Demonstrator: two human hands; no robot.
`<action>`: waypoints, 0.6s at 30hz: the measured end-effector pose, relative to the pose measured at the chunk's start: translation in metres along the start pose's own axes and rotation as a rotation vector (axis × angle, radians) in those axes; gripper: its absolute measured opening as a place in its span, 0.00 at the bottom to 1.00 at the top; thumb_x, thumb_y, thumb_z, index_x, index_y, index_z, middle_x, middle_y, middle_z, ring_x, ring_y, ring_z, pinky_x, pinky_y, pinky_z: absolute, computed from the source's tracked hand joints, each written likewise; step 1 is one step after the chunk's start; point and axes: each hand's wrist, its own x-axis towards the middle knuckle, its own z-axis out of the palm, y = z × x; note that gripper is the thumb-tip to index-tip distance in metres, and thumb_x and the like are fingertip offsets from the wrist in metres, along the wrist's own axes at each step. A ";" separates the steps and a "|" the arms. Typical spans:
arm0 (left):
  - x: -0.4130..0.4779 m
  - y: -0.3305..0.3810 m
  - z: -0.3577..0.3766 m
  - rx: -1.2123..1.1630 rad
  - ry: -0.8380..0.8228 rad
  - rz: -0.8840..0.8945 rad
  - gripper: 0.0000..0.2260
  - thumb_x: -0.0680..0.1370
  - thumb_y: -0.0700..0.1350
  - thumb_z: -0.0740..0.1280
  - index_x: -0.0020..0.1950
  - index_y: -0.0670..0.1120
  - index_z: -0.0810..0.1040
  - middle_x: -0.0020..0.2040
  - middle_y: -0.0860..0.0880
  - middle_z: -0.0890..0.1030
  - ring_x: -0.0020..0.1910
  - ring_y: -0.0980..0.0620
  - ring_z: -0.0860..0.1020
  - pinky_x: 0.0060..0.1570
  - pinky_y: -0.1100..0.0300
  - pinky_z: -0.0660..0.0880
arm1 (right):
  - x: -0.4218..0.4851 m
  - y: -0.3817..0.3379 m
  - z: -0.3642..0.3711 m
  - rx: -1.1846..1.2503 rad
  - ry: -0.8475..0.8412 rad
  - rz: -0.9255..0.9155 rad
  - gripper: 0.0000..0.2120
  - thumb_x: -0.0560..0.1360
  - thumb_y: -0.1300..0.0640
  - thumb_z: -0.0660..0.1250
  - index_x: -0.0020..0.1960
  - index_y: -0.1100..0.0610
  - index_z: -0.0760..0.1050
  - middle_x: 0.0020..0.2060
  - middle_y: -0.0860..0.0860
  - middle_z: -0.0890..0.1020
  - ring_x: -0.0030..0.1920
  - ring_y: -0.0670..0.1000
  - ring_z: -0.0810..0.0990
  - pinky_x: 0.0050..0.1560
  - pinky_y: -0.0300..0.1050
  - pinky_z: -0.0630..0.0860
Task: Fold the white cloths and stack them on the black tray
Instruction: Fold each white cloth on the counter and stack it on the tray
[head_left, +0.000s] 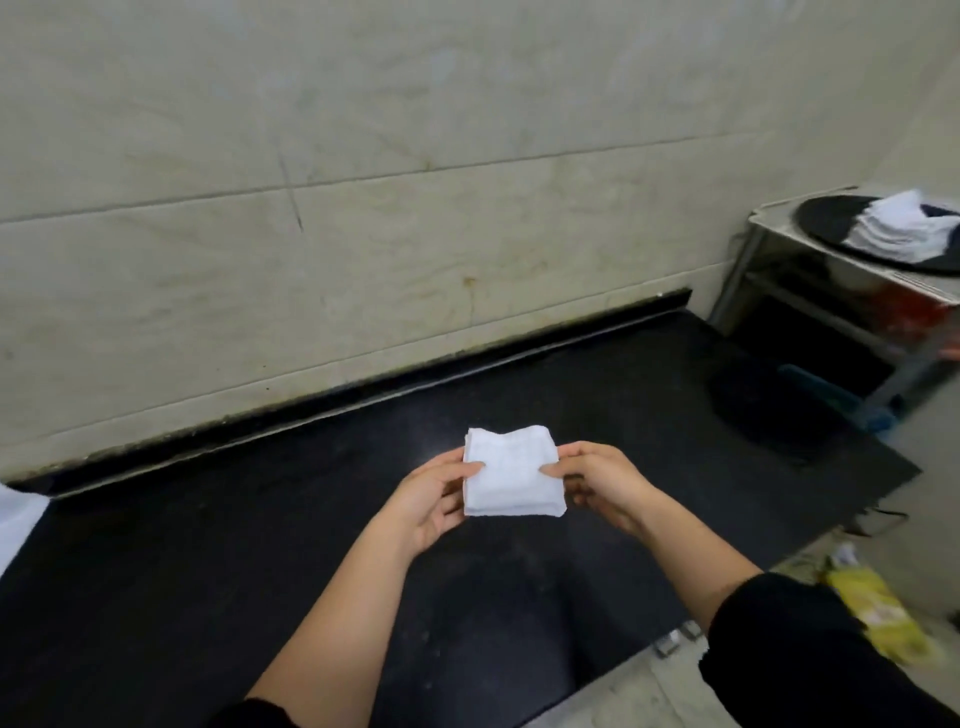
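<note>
Wore black: right sleeve (810, 654) bulky, bunched at near right; left sleeve (257, 716) a sliver at the near edge. Showed left hand (434, 501) and right hand (602, 484) bare.

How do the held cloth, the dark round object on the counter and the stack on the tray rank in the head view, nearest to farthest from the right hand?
1. Held cloth, pinched by the right hand itself.
2. Dark round object, right end of the counter.
3. Stack, on the tray, far right.
</note>
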 end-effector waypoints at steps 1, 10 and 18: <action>0.004 0.002 0.014 0.015 -0.016 0.001 0.14 0.74 0.37 0.68 0.57 0.51 0.80 0.51 0.48 0.84 0.46 0.51 0.83 0.41 0.58 0.78 | -0.001 -0.003 -0.013 0.010 0.011 -0.004 0.10 0.68 0.65 0.73 0.49 0.59 0.79 0.40 0.54 0.84 0.36 0.51 0.78 0.40 0.44 0.71; 0.067 0.002 0.184 0.121 -0.101 0.028 0.15 0.75 0.37 0.69 0.59 0.51 0.79 0.54 0.48 0.84 0.50 0.51 0.82 0.50 0.57 0.79 | 0.007 -0.035 -0.193 -0.028 0.077 -0.070 0.09 0.69 0.64 0.73 0.49 0.59 0.80 0.33 0.51 0.83 0.31 0.48 0.76 0.32 0.40 0.68; 0.114 0.005 0.353 0.185 -0.168 0.043 0.15 0.75 0.38 0.69 0.59 0.52 0.79 0.50 0.51 0.84 0.45 0.55 0.81 0.40 0.61 0.77 | 0.012 -0.073 -0.363 -0.092 0.174 -0.121 0.12 0.69 0.63 0.74 0.52 0.61 0.80 0.38 0.53 0.84 0.34 0.49 0.78 0.34 0.40 0.71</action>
